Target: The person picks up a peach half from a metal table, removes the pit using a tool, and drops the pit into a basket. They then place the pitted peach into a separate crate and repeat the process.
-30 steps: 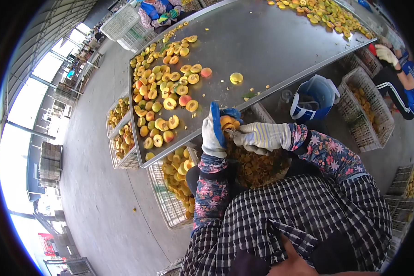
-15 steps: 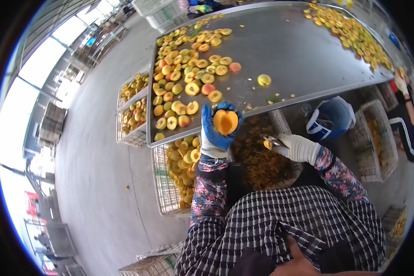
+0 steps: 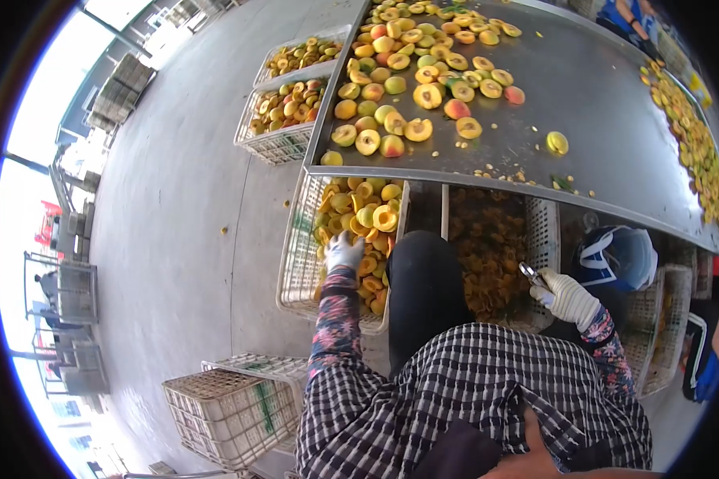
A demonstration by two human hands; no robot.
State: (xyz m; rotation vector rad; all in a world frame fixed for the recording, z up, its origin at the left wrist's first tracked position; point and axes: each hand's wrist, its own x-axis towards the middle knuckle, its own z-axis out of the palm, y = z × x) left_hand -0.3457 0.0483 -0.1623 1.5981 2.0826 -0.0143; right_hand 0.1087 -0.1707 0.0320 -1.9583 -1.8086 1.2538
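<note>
My left hand, in a white glove with a blue palm, is over a white plastic crate of pitted peach halves. Its fingers look spread on top of the fruit, and I see nothing held in them. My right hand, in a white knit glove, is closed around a small metal pitting tool. The tool's tip points up and left, above a crate of brownish pits and scraps. More cut peaches lie on the metal table ahead, mostly toward its left side.
Two peach-filled crates stand on the floor left of the table. Another crate sits behind my left arm. A blue bucket is beyond my right hand. Fruit is piled along the table's right side; co-workers are at the right edge.
My left hand has moved down from the table edge into the crate, and the peach half no longer shows in it. The orange piece at the tool is gone. The view has shifted left.
</note>
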